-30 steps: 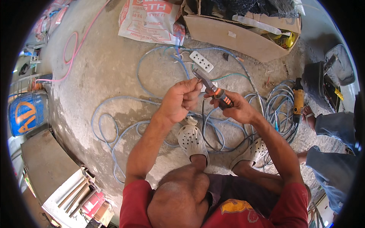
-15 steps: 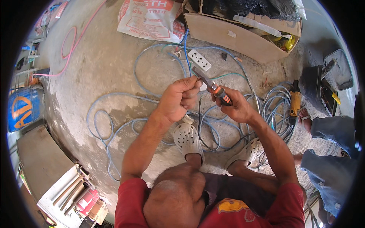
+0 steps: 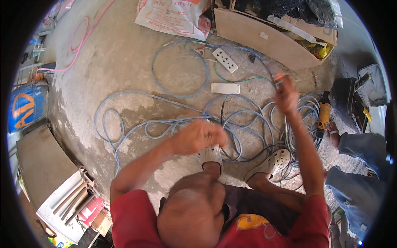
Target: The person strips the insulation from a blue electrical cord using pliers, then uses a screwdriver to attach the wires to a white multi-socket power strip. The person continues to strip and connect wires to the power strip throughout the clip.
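My left hand [image 3: 202, 136] is in front of my left shoe, over the blue cables. Its fingers look curled but are smeared by motion, so I cannot make out whether it holds anything. Out to the right, my right hand [image 3: 288, 97] is closed round the orange and black handle of pliers [image 3: 278, 79], whose head is blurred. Long blue cables [image 3: 165, 120] lie in loops over the concrete floor. Beyond my hands are a white power strip [image 3: 225, 60] with several outlets and a white oblong plastic piece [image 3: 225, 88]. A thin green wire [image 3: 240, 79] runs near them.
A cardboard box [image 3: 264, 37] and a printed sack [image 3: 175, 18] stand at the back. To the right are a yellow power tool [image 3: 324, 115], a black tool bag [image 3: 345, 97] and another person's jeans-clad legs [image 3: 357, 151]. A blue drum [image 3: 28, 108] is at the left.
My hands have moved apart: the left down toward my shoe, the right up and rightward with the pliers. The blue cable that rose beside my left hand no longer stands there.
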A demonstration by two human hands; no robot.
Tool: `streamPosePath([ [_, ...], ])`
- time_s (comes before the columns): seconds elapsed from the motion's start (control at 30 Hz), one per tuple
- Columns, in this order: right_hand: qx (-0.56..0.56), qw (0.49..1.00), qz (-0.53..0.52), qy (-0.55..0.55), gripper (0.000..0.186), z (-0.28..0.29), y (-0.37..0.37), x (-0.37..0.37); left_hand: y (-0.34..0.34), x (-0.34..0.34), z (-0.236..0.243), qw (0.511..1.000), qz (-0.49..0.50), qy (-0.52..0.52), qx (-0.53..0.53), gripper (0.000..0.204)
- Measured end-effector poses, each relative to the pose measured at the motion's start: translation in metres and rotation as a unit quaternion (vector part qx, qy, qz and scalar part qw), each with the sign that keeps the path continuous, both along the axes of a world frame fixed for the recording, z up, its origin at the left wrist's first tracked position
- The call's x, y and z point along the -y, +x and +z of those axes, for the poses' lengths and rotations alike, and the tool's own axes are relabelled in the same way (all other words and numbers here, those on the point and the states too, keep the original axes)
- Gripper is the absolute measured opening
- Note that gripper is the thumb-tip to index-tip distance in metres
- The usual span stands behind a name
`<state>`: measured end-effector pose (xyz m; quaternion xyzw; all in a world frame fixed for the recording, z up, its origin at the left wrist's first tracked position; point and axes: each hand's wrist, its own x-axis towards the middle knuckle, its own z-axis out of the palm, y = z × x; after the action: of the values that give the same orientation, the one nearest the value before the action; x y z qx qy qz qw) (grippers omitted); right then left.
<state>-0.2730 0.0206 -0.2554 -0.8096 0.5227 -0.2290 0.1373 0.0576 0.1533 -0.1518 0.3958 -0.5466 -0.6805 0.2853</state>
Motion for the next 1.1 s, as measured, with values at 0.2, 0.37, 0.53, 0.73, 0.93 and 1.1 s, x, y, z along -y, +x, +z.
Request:
streamPosePath([
  [0.2,-0.014,0.991,0.073,0.113,0.049,0.000,-0.042,0.018,0.040,-0.006,-0.002,0.976,0.153,0.138,-0.071,0.036],
  [0.37,-0.010,0.976,0.162,0.148,0.051,0.024,-0.005,-0.001,0.031,0.012,-0.001,0.982,0.186,0.025,-0.017,0.035],
  [0.53,-0.092,0.968,0.234,0.012,0.054,0.095,0.030,0.016,0.028,0.034,0.018,0.946,0.139,-0.235,0.176,0.022],
  [0.73,-0.194,0.940,0.273,-0.060,0.055,0.162,0.023,0.019,0.000,0.051,0.019,0.962,0.139,-0.214,0.103,0.016],
  [0.93,-0.212,0.954,0.201,-0.065,0.051,0.177,0.011,-0.002,-0.026,0.062,0.032,0.940,0.142,-0.259,0.170,0.016],
  [1.1,-0.214,0.950,0.210,-0.085,0.050,0.175,0.001,-0.005,-0.036,0.062,0.035,0.906,0.176,-0.330,0.196,0.019],
])
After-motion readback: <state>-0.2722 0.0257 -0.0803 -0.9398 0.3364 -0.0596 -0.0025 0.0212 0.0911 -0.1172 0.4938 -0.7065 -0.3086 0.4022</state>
